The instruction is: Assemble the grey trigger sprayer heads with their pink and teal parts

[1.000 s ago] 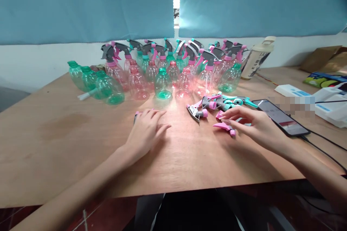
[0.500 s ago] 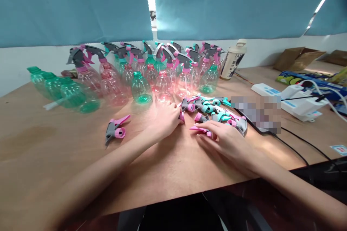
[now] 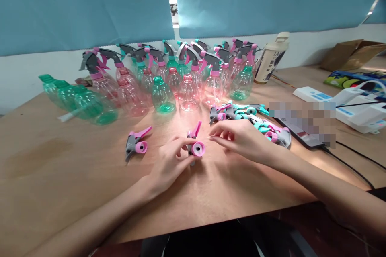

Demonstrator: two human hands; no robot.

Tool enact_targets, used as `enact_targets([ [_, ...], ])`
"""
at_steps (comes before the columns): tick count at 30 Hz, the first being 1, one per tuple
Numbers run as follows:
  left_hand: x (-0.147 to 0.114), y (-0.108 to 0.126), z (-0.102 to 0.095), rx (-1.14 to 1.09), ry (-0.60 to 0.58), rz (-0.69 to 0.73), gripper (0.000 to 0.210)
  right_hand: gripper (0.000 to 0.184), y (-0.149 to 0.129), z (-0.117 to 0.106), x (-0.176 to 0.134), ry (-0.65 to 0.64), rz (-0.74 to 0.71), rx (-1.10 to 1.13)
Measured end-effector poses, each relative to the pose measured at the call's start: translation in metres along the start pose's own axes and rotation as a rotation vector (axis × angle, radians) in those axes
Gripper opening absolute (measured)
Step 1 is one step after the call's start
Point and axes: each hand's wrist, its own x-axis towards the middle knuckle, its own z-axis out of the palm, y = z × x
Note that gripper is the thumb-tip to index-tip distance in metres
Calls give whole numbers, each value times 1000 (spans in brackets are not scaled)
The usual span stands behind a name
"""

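Sprayer head [image 3: 197,147], pink and gray, grasped by the left hand [image 3: 169,160] at the table's [image 3: 211,204] near side. Having just drawn back from the sprayer pile [image 3: 232,113], this hand now isolates the head at left; whether the curled right hand [image 3: 245,139] holds anything cannot be told.

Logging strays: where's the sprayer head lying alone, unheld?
Head view, left of centre: the pink-gray sprayer head lies on the table, left of the left hand.

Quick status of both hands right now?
Left hand: closed, holding a pink-and-grey spray head.
Right hand: partly curled; whether it holds anything cannot be told.
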Motion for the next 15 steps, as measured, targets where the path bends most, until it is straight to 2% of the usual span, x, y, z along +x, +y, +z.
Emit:
enact_targets([
  [4,-3,-7,-3,-21,-24,16,29,4,-10,8,25,-25,-90,128],
  [6,-4,-8,-2,-3,-15,23,27,3,-13,11,29,-12,-86,192],
  [8,-4,-8,-2,8,10,17,22,5,-15,12,28,18,-17,303],
  [11,-5,-7,-1,-11,61,-12,18,10,-16,14,25,70,162,532],
  [15,-5,-9,0,-8,110,1,24,28,-16,28,23,2,378,891],
])
